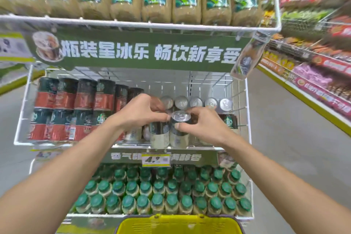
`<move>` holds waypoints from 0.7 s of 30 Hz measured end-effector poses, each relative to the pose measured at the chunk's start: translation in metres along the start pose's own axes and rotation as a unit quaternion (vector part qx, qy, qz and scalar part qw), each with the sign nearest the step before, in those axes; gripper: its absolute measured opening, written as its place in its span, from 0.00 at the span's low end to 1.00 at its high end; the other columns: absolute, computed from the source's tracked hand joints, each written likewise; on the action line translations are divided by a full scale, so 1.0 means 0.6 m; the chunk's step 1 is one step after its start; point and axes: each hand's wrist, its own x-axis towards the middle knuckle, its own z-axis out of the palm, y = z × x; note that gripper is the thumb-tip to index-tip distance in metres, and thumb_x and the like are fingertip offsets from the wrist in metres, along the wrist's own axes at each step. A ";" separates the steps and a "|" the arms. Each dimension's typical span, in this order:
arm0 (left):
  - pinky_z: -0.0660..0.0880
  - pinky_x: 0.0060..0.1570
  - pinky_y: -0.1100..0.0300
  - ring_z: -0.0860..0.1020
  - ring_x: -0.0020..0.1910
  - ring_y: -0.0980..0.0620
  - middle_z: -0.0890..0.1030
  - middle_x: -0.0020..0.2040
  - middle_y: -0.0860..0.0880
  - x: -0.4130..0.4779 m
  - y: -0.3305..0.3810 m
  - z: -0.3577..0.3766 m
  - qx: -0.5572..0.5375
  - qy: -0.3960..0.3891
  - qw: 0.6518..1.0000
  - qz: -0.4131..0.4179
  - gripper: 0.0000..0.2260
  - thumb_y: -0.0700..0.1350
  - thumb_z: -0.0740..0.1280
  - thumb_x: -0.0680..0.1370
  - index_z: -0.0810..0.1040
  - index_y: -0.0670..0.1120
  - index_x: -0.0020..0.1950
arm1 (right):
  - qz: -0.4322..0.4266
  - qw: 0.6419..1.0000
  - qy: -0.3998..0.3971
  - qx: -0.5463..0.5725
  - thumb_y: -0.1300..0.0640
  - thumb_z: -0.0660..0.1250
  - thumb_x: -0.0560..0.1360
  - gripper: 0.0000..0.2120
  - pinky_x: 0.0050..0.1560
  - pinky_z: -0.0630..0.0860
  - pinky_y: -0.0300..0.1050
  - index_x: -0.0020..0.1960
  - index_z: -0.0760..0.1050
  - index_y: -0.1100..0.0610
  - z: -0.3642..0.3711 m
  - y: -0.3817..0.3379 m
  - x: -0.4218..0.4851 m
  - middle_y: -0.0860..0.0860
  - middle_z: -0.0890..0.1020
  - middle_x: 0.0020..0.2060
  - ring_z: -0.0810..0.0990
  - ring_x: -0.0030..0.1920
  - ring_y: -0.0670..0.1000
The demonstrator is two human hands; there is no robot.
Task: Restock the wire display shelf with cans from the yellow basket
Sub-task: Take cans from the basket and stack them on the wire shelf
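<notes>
- My right hand (201,125) pinches the dark-and-cream can (178,136) at its top rim. The thumb is at the front and the fingers are curled over the far side of the silver lid.
- My left hand (141,112) is curled down over the top of the neighbouring can (159,137). That can stands just left of the first and touches it.
- Both cans are upright at the front middle of the wire shelf (28,143), on its middle tier. I cannot tell whether their bases sit on the wire.
- Just behind my hands runs a row of silver-topped cans (195,101).
- To the left, red-and-green cans (76,108) are stacked two high and fill that side of the tier.
- The yellow basket (176,224) sits at the bottom edge of the view, below my forearms. Its contents are out of sight.
- Green-capped bottles (161,195) pack the tier below, under a yellow price tag (156,160).
- A green banner (148,51) hangs across the shelf above my hands.
</notes>
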 end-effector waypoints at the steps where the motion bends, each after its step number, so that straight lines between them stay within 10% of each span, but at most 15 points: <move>1: 0.82 0.56 0.45 0.86 0.47 0.53 0.89 0.43 0.54 0.007 -0.009 0.005 -0.014 0.006 1.000 -0.017 0.20 0.62 0.77 0.64 0.88 0.50 0.46 | 0.005 1.000 -0.009 -0.005 0.36 0.71 0.65 0.22 0.39 0.77 0.45 0.50 0.85 0.51 0.004 0.001 0.006 0.48 0.86 0.36 0.80 0.35 0.44; 6: 0.78 0.45 0.57 0.85 0.47 0.52 0.88 0.43 0.53 0.031 -0.041 0.021 -0.065 0.020 0.994 -0.085 0.15 0.60 0.80 0.66 0.88 0.53 0.47 | 0.034 0.999 -0.025 0.011 0.38 0.68 0.70 0.20 0.49 0.82 0.52 0.52 0.83 0.51 0.017 0.017 0.030 0.51 0.88 0.42 0.85 0.45 0.52; 12: 0.78 0.65 0.54 0.83 0.59 0.56 0.86 0.59 0.54 0.014 -0.067 0.009 -0.134 -0.056 0.983 -0.111 0.26 0.59 0.82 0.65 0.85 0.55 0.61 | 0.043 0.998 -0.040 0.012 0.34 0.68 0.69 0.20 0.53 0.81 0.52 0.54 0.82 0.45 0.020 0.026 0.042 0.48 0.88 0.44 0.85 0.47 0.49; 17: 0.80 0.46 0.71 0.84 0.53 0.65 0.86 0.51 0.64 0.014 -0.070 -0.016 -0.128 -0.068 0.985 -0.094 0.20 0.57 0.83 0.66 0.87 0.58 0.57 | 0.038 0.999 -0.029 -0.001 0.34 0.73 0.69 0.20 0.50 0.81 0.47 0.52 0.82 0.47 0.028 0.013 0.061 0.48 0.88 0.46 0.85 0.46 0.45; 21: 0.82 0.54 0.61 0.84 0.55 0.59 0.87 0.54 0.57 0.012 -0.086 -0.026 -0.114 -0.035 0.987 -0.108 0.21 0.52 0.83 0.68 0.86 0.53 0.60 | 0.031 0.999 -0.041 -0.017 0.32 0.72 0.70 0.23 0.46 0.82 0.45 0.56 0.83 0.46 0.048 -0.003 0.077 0.46 0.87 0.45 0.85 0.46 0.48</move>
